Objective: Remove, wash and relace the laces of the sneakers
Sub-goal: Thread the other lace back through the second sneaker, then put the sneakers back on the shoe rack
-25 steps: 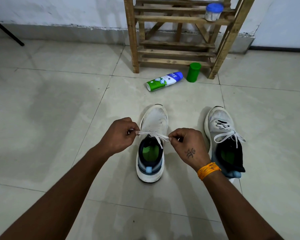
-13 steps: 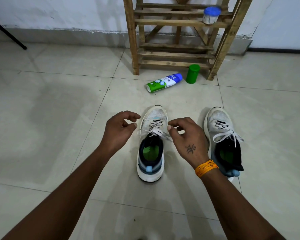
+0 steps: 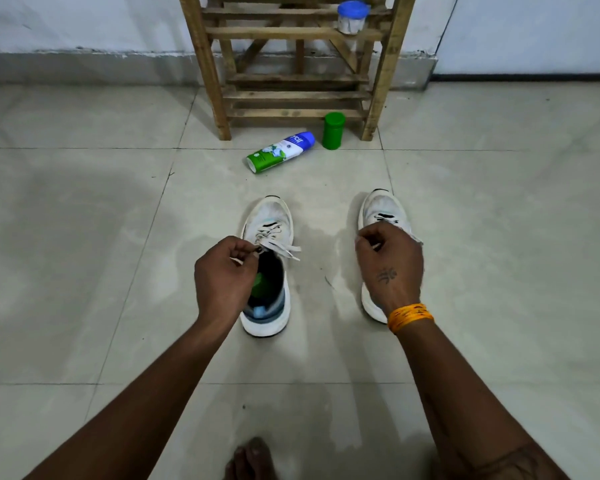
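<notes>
Laces flat, woven, white, left hand pinching one, right hand grip curled, contents unclear

Left hand: a second ago pulling one lace end taut, then briefly open; now curled over the left sneaker, fingers apparently pinching a lace near the tongue.

Right hand: moved off the left sneaker, now curled above the right sneaker and covering its bow; grip on that lace not discernible.

Left sneaker's lace: formerly stretched between both hands, now tied with loose ends draped to the right.
</notes>
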`<state>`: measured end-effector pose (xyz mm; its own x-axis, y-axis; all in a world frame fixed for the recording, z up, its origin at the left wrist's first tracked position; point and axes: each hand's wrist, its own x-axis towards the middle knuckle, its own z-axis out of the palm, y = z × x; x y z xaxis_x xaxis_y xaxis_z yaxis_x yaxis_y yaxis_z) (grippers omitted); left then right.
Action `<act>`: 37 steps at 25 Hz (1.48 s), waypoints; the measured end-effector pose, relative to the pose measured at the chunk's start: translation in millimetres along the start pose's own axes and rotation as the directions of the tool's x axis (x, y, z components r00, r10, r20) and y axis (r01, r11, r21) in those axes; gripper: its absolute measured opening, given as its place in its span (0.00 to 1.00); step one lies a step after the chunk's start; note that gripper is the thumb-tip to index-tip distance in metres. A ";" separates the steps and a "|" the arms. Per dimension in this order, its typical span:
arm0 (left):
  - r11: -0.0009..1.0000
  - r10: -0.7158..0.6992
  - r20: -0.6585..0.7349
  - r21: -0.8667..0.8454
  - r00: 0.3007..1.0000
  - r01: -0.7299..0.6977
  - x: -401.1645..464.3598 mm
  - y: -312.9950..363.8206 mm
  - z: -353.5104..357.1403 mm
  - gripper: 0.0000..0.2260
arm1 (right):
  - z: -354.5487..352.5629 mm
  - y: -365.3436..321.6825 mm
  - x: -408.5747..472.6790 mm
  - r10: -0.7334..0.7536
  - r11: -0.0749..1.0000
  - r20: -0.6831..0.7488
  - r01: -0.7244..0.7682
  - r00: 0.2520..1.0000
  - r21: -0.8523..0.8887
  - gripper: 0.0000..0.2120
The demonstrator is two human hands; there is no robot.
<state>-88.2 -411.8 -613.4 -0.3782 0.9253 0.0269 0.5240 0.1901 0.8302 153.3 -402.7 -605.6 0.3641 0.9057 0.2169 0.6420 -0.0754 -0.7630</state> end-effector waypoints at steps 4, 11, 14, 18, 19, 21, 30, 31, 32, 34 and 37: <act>0.994 -0.072 -0.016 0.086 0.997 0.073 -4.4 -19.3 5.6 0.08 | -34.4 50.4 13.1 0.225 0.947 -0.112 -0.244 0.968 -0.208 0.08; 0.986 -0.135 -0.064 0.088 0.989 0.140 -8.0 -21.2 13.4 0.07 | -37.7 76.2 26.6 0.350 0.924 0.095 -0.326 0.932 -0.200 0.10; 0.988 -0.131 -0.110 0.063 0.985 0.139 -10.3 -20.4 15.8 0.06 | -31.7 76.8 21.7 0.222 0.949 0.035 -0.207 0.975 -0.239 0.13; 0.993 -0.122 -0.146 -0.010 0.982 0.121 -7.8 -23.6 12.9 0.05 | -7.6 50.0 14.0 0.184 0.977 -0.004 -0.184 0.983 -0.104 0.07; 0.993 -0.120 -0.157 -0.034 0.980 0.116 -5.9 -22.8 11.0 0.05 | -0.6 40.1 13.4 0.175 0.983 -0.002 -0.175 0.985 -0.063 0.06; 0.991 -0.129 -0.182 -0.060 0.975 0.120 1.6 -13.4 4.9 0.04 | 11.5 20.7 16.6 0.176 0.984 0.002 -0.176 0.984 -0.006 0.07; 0.984 -0.173 -0.239 -0.075 0.955 0.160 57.6 120.4 -56.2 0.06 | -29.8 -88.6 62.1 0.222 0.969 0.042 -0.225 0.974 0.104 0.13; 0.984 -0.178 -0.232 -0.071 0.956 0.166 61.8 141.5 -67.9 0.07 | -41.3 -107.8 71.7 0.233 0.967 0.053 -0.238 0.971 0.096 0.12; 0.984 -0.178 -0.229 -0.067 0.957 0.167 63.3 160.4 -77.1 0.07 | -51.4 -124.6 78.5 0.240 0.965 0.064 -0.245 0.969 0.090 0.12; 0.983 -0.182 -0.221 -0.070 0.958 0.170 65.3 198.9 -98.5 0.07 | -76.5 -160.2 93.0 0.245 0.962 0.078 -0.252 0.966 0.101 0.13; 0.980 -0.194 -0.201 -0.078 0.960 0.182 66.9 265.4 -141.3 0.06 | -134.1 -223.1 119.1 0.237 0.961 0.071 -0.245 0.969 0.127 0.12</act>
<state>-82.3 -345.8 -312.6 -0.6184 0.7855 -0.0236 0.3853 0.3293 0.8620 143.9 -333.9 -327.9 0.4575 0.8891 -0.0139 0.4428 -0.2413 -0.8636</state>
